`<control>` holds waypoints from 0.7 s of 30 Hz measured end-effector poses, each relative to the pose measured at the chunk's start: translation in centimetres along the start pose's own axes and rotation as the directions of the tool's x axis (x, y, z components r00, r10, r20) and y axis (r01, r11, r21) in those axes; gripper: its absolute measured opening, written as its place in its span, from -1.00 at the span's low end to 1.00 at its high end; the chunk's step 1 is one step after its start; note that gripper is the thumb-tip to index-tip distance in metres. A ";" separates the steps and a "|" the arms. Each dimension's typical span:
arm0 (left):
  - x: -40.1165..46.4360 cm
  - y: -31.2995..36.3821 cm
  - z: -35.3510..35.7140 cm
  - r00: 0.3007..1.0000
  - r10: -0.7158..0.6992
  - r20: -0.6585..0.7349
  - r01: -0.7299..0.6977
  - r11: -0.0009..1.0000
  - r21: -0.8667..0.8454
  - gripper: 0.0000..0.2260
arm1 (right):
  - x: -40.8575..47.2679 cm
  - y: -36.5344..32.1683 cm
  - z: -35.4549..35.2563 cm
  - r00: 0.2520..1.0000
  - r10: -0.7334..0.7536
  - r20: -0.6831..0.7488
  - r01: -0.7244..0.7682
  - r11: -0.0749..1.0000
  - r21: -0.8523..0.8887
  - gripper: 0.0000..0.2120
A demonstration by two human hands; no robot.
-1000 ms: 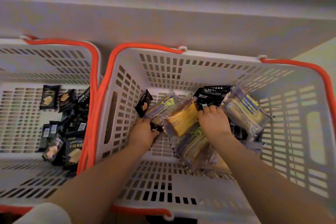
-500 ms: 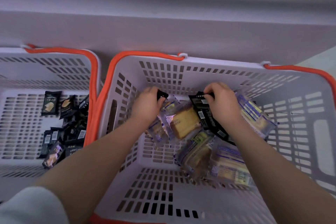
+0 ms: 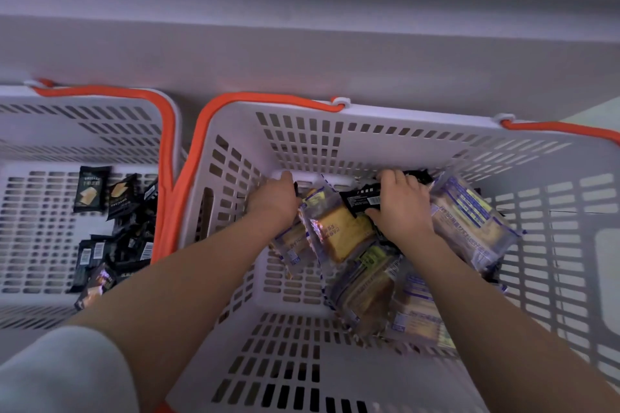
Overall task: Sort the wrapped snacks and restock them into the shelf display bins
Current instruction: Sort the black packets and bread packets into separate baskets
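Both my hands reach into the right white basket (image 3: 335, 141), near its far wall. My left hand (image 3: 273, 201) grips a small black snack pack, of which only an edge (image 3: 296, 189) shows. My right hand (image 3: 401, 208) pinches another black snack pack (image 3: 360, 201) lying on top of the pile. Under and around them lie several clear-wrapped yellow cake packs (image 3: 342, 235), with a large one (image 3: 469, 221) to the right of my right hand. The left white basket (image 3: 84, 131) holds several black snack packs (image 3: 117, 238).
Both baskets have orange handles (image 3: 169, 151) and slotted walls, and stand side by side against a pale shelf face (image 3: 302, 54). The near half of the right basket's floor (image 3: 285, 362) is bare. A pale sleeve (image 3: 63, 375) covers my left upper arm.
Both hands moved from the middle of the cake pile up to the basket's far wall. The right hand took hold of a black pack; the left kept its small black pack.
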State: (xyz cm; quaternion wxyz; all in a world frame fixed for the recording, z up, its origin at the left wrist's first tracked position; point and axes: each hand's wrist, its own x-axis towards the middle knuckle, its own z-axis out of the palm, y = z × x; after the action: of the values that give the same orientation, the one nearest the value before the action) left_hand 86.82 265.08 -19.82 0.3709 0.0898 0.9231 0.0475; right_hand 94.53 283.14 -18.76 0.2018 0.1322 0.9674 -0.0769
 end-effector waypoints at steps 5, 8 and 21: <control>0.9 0.7 -0.8 0.989 -0.105 0.103 0.108 0.994 -0.026 -0.58 | -0.4 -0.1 0.7 0.999 -0.008 0.052 0.006 0.999 0.039 -0.58; 0.7 0.5 -0.5 0.995 -0.070 0.067 0.074 0.996 -0.054 -0.85 | -1.2 0.2 0.9 0.999 -0.053 0.004 0.053 0.998 0.036 -0.64; -9.7 -0.8 -3.9 0.848 0.045 -0.528 -0.449 0.589 -0.672 -0.78 | -8.1 -5.8 -5.3 0.940 0.283 0.192 -0.237 0.133 0.962 -0.60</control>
State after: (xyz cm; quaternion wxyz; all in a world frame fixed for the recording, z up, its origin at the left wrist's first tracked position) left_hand 90.89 262.26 -10.51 0.1338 0.0393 0.8477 0.5119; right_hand 98.02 276.84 -10.09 0.0636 0.3962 0.6600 -0.6351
